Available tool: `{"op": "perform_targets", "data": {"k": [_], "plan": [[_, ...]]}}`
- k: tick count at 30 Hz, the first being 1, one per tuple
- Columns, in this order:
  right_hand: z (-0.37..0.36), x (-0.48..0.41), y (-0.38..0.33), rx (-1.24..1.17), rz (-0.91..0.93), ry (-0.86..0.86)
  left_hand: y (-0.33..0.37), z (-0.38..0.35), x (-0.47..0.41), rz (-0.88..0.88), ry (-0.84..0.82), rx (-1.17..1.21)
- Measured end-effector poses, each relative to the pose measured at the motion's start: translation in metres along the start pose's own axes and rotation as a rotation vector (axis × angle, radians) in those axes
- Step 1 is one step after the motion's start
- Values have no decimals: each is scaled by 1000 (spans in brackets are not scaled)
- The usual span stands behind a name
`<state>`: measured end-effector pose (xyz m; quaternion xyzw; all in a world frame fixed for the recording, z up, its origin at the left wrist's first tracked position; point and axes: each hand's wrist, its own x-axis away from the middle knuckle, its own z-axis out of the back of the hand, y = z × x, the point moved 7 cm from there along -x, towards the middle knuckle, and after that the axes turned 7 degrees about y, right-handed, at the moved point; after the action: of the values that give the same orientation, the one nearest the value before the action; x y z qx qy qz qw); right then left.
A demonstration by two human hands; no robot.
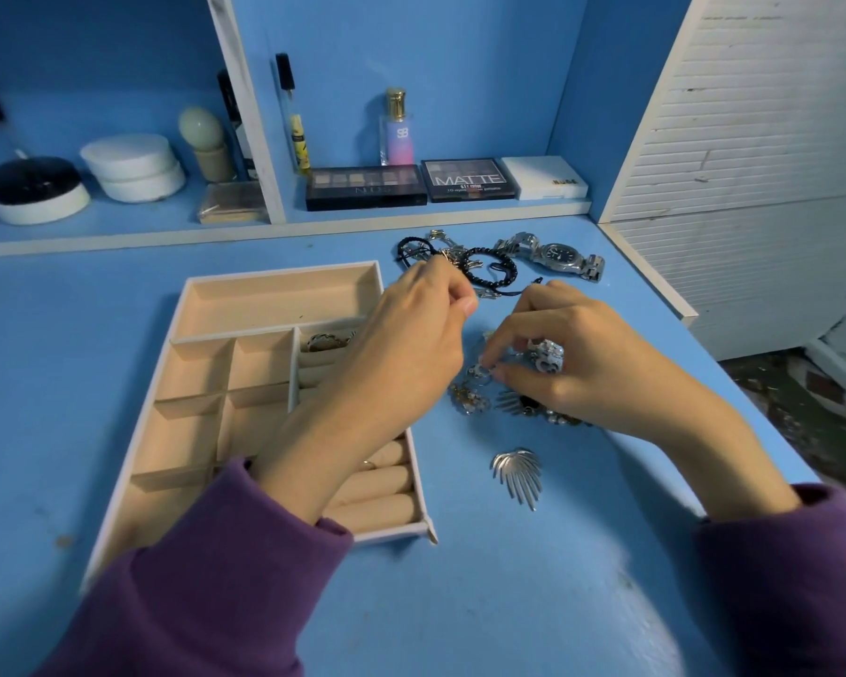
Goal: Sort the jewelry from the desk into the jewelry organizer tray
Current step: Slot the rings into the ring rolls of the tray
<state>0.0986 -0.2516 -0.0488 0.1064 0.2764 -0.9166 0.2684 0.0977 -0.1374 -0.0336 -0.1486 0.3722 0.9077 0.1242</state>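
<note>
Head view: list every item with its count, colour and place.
desk: 1, blue, under everything
tray: 1, beige, left on desk
rings: 2, silvery, on tray's rolls
watch: 1, silver, far right on desk
bracelets: 2, black, left of watch
leaf brooch: 1, silver, near side, right of tray
pile: 1, mixed silver and gold, under right grip
hoop: 1, silver, pinched by right grip
palettes: 2, dark, on shelf
box: 1, white, right of palettes
perfume: 1, pink-purple, behind palettes
jars: 2, white, one black-lidded, left shelf
sleeves: 2, purple, bottom
left grip: 1, curled over tray's right edge, contents hidden
right grip: 1, over pile
</note>
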Motion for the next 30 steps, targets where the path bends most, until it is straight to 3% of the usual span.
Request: {"op": "perform_targets", "data": {"k": [15,21,30], "plan": [[-13,-4,-7,75,67,20,0,1,0,-3,7,-11],[9,-4,-2,-81,-56,185,0,4,0,5,14,18],[19,-2,9,-492,-307,278,0,8,-1,15,27,-6]]}}
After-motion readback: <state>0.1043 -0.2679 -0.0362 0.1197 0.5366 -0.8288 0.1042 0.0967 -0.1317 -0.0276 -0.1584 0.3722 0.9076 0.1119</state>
